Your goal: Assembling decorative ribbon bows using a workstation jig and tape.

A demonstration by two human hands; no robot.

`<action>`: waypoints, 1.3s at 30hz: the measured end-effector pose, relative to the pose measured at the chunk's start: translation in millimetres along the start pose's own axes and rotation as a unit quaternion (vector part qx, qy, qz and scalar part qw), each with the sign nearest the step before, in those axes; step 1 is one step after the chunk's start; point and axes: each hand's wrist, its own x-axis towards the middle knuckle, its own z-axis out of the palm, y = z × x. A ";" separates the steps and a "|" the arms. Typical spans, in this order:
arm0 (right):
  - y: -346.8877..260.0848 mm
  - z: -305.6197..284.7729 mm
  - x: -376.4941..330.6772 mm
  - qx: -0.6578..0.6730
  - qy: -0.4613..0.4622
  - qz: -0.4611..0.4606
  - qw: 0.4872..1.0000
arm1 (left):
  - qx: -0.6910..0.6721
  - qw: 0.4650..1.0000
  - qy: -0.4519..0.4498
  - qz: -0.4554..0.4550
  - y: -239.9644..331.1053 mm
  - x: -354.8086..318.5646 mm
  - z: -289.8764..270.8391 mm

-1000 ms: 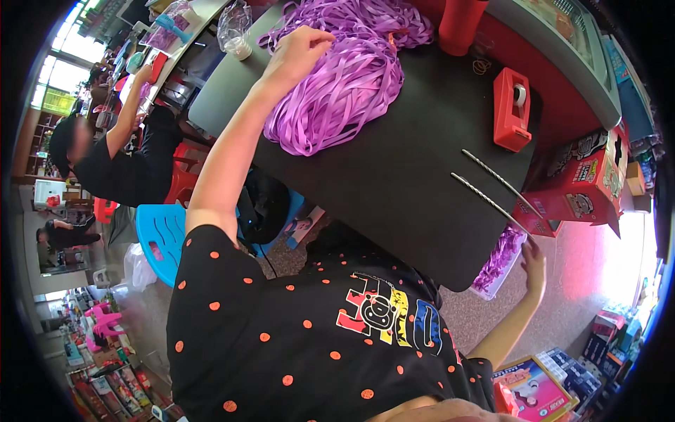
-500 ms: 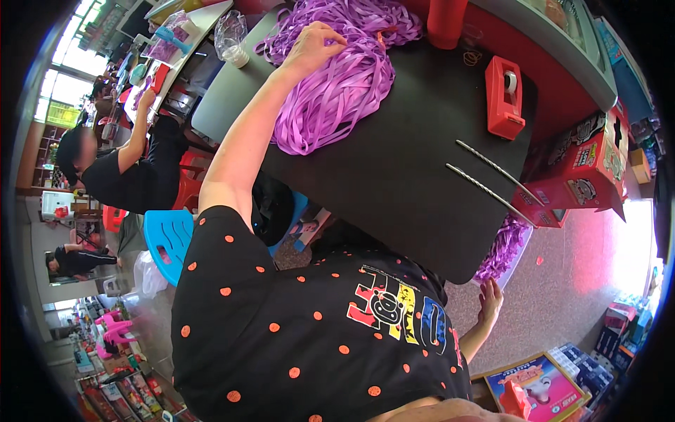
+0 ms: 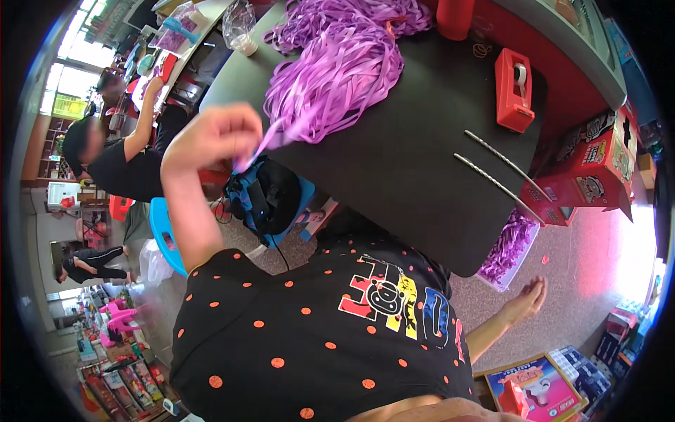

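Observation:
My left hand (image 3: 214, 137), blurred by motion, is raised off the left edge of the dark table (image 3: 415, 169). Its fingers are closed on a purple ribbon (image 3: 271, 144) that stretches back toward the heap. That heap of long purple ribbons (image 3: 337, 77) covers the far part of the tabletop. Low at the right, my right hand (image 3: 527, 301) hangs over the floor with its fingers loosely extended and nothing visible in them. Nearest to it is a white bin (image 3: 503, 281) filled with short purple ribbon pieces (image 3: 512, 243).
A red tape dispenser (image 3: 513, 91) and two twisted metal rods (image 3: 496, 183) lie on the table's right side, the rods reaching over its edge beside a red box (image 3: 598, 162). A blue stool (image 3: 302, 193) with black items stands near my left arm. Another person (image 3: 119, 151) sits at the left.
My left hand has left the heap, coming left and toward me with a ribbon. My right hand has moved right, away from the bin.

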 end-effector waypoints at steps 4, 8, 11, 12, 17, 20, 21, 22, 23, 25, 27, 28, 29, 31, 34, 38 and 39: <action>-79.6 43.9 -21.5 0.119 -0.108 -0.122 0.979 | 0.049 0.973 -0.183 0.133 37.4 -2.7 60.7; -174.2 116.4 -88.7 0.213 -0.478 -0.095 0.847 | -0.161 0.973 -0.142 0.088 50.5 62.5 136.3; -204.0 152.9 -130.8 0.223 -0.513 -0.029 0.828 | -0.212 0.956 -0.136 0.151 65.6 104.6 179.9; -202.2 156.7 -125.7 0.193 -0.519 -0.019 0.833 | -0.253 0.943 -0.146 0.159 71.0 116.4 190.8; -199.3 129.4 -74.2 -0.048 -0.474 -0.080 0.875 | -0.270 0.922 -0.239 0.142 76.6 160.9 219.9; -198.0 105.1 -54.2 -0.036 -0.414 -0.091 0.905 | -0.280 0.905 -0.309 0.081 77.7 180.4 234.7; -197.9 96.9 -46.9 -0.026 -0.390 -0.102 0.915 | -0.251 0.896 -0.359 0.074 74.2 188.7 239.9; -198.3 86.9 -39.3 -0.018 -0.361 -0.115 0.925 | -0.221 0.881 -0.413 0.069 74.4 197.3 246.2; -198.1 75.3 -32.1 -0.015 -0.354 -0.119 0.928 | -0.196 0.875 -0.440 0.052 77.6 203.3 252.8; -195.3 58.1 -20.3 -0.042 -0.366 -0.111 0.923 | -0.179 0.871 -0.452 0.072 83.2 212.4 262.9; -193.1 37.5 -6.1 -0.135 -0.422 -0.111 0.890 | -0.164 0.871 -0.450 0.114 92.0 221.9 276.5; -189.2 32.5 -2.5 -0.136 -0.410 -0.109 0.895 | -0.159 0.866 -0.461 0.114 99.0 226.2 284.1; -186.6 29.8 -0.7 -0.161 -0.399 -0.181 0.884 | -0.139 0.869 -0.455 0.135 107.3 230.2 292.0; -181.3 35.7 2.0 -0.161 -0.394 -0.206 0.881 | -0.115 0.867 -0.452 0.173 115.5 239.1 305.5; -171.3 45.0 8.3 -0.101 -0.413 -0.140 0.894 | -0.093 0.862 -0.453 0.208 133.0 249.7 332.5; -166.5 39.9 23.2 -0.031 -0.280 -0.078 0.956 | 0.010 0.841 -0.435 0.321 167.5 271.1 359.3; -164.4 35.7 28.1 0.001 -0.255 -0.096 0.962 | 0.032 0.839 -0.436 0.323 180.8 273.3 361.7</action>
